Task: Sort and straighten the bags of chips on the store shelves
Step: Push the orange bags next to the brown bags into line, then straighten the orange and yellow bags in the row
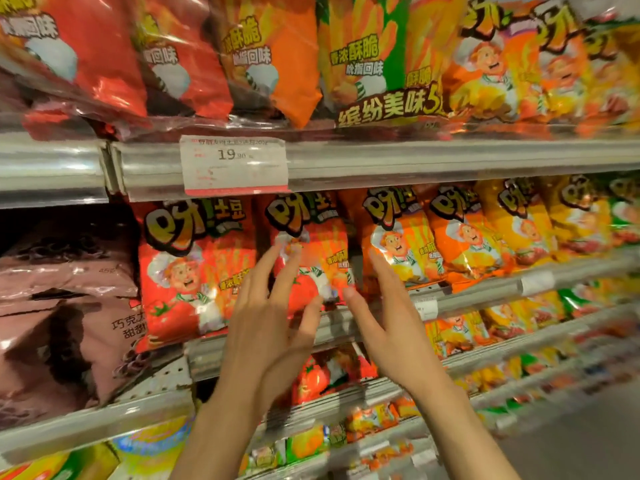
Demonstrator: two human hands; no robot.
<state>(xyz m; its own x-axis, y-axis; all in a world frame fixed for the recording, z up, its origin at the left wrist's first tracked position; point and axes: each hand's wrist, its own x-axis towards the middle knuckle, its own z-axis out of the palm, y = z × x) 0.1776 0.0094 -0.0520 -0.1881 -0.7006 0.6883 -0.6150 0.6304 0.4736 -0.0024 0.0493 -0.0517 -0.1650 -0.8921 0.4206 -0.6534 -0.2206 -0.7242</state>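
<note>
On the middle shelf, a red tomato-flavour chip bag (308, 251) stands upright in the front row, just right of a matching red tomato-flavour bag (194, 271). Both show a cartoon chef, a tomato at the lower left and the big yellow lettering "呀!土豆" across the top. The left hand (273, 317) is raised in front of the first bag with fingers spread, its fingertips (294, 249) touching or nearly touching the glossy front; blur keeps the contact from being certain. The right hand (384, 306) is open too, fingers apart, at the bag's right edge, beside an orange chip bag (398, 244). Neither hand grips anything.

To the right along that row, two orange bags can be counted, then at least two yellow bags (519, 220) and a green one (623, 213) at the frame edge, all with the same chef and logo. On the left, brown chocolate-snack bags (65, 327) lie slumped, one printed "巧克力".

The top shelf holds larger bags: three red or orange ones (180, 53) with "吮指回味", and a multipack (377, 64) reading "香浓酥脆" and "缤纷美味". On the metal shelf rail (415, 157) below them hangs a white price tag (235, 164) printed "19.90". The lower shelves (502, 344) carry more chip bags, too blurred to count.
</note>
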